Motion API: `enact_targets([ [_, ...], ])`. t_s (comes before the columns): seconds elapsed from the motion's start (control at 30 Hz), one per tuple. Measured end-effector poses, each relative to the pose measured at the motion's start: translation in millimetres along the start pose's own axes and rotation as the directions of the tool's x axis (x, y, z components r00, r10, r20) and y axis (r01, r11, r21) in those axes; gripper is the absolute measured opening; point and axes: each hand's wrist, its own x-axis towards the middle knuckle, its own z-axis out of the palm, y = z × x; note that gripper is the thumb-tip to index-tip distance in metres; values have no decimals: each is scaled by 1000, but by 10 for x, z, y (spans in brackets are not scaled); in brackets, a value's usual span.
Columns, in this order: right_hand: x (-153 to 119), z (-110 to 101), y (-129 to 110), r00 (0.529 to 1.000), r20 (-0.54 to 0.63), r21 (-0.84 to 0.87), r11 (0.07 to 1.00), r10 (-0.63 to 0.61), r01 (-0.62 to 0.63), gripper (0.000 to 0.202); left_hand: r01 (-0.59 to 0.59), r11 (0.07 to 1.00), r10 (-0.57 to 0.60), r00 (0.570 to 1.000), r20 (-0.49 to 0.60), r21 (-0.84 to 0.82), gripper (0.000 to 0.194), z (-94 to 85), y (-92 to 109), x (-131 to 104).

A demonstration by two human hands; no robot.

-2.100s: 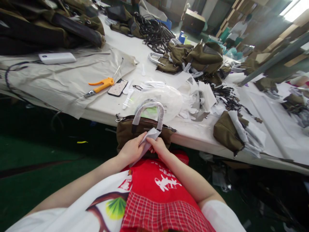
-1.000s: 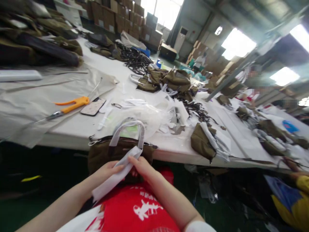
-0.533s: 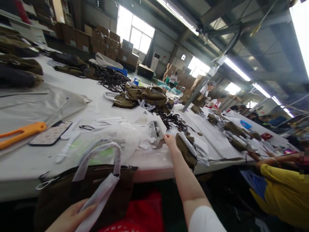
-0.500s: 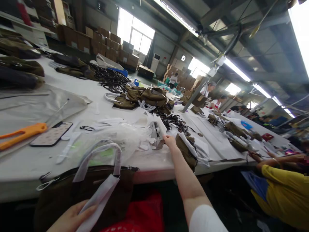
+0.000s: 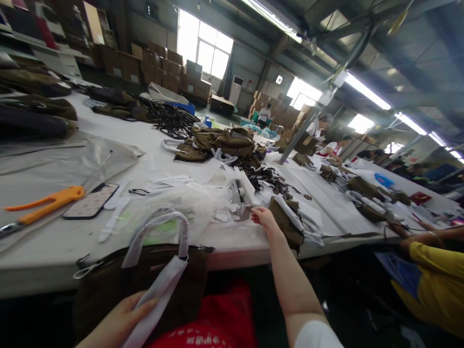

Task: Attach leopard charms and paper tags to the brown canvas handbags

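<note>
A dark olive bag (image 5: 170,285) hangs at the table's front edge, its handle (image 5: 159,212) wrapped in whitish film. My left hand (image 5: 134,314) is closed around the bag's white-wrapped strap (image 5: 163,295). Over the tabletop, my right hand (image 5: 264,218) has its fingers curled in a pinch; whatever lies between the fingertips is too small to make out. Just left of those fingers are a pile of clear plastic bags (image 5: 195,200) and some white paper strips (image 5: 244,183).
Orange-handled scissors (image 5: 54,200) and a patterned phone (image 5: 92,200) lie at left. Olive bags (image 5: 232,142) and black straps (image 5: 271,181) are heaped farther back. Another wrapped bag (image 5: 286,222) sits right of my hand. A co-worker in yellow (image 5: 435,275) is at far right.
My right hand has drawn slightly back from the white papers, its fingers now curled beside them. The left hand keeps its hold on the strap. The view has shifted a little left.
</note>
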Motion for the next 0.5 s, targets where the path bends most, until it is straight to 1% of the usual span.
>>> enact_targets([
  [0.07,-42,35,56,1000,-14,-4,1000,27,-27,27,-2,998,5,999,34,-67,69,3,-31,15],
  [0.17,-53,49,68,997,-63,-40,998,52,-55,23,28,993,-25,999,32,-113,66,36,-19,-7],
  [0.3,-106,18,56,993,-104,-144,987,54,-69,18,43,990,-47,999,-24,-138,61,117,118,-122],
  [0.37,-242,85,57,995,-92,-188,980,43,-60,15,45,985,-53,998,-46,-165,57,144,189,-167],
  [0.4,-362,156,57,997,-66,-196,980,30,-42,15,49,982,-59,997,-52,-183,55,152,214,-183],
  [0.43,-522,252,58,1000,-12,-184,983,12,-14,17,50,979,-63,996,-57,-199,54,157,232,-196],
  [0.47,-721,372,61,998,61,-157,987,-3,12,21,49,977,-63,996,-63,-209,54,162,243,-206],
  [0.5,-949,512,66,983,183,-97,994,-25,44,25,44,977,-59,996,-65,-210,53,166,249,-214],
])
